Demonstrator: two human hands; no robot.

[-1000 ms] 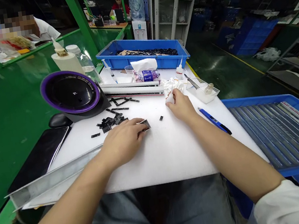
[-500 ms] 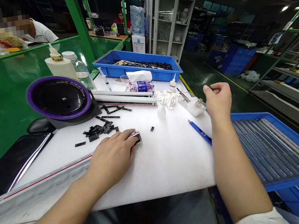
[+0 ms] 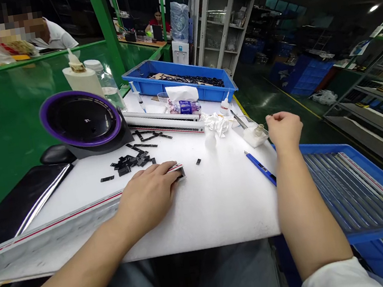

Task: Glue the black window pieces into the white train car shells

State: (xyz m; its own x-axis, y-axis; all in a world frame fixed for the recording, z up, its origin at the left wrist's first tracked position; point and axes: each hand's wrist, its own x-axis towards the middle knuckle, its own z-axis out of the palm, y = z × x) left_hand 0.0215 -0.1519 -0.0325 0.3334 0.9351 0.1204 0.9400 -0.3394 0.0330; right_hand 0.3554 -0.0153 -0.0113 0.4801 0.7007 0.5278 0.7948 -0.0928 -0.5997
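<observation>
On white tabletop (image 3: 222, 206), metal channel (image 3: 89, 210) lies under left grip (image 3: 148, 190).

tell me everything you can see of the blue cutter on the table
The blue cutter is long and slim, with a plastic-looking body, dark markings along its middle and a narrow, pointed far end. It lies aslant on the white table, its near end by the right forearm. Whether they touch is unclear.
</observation>
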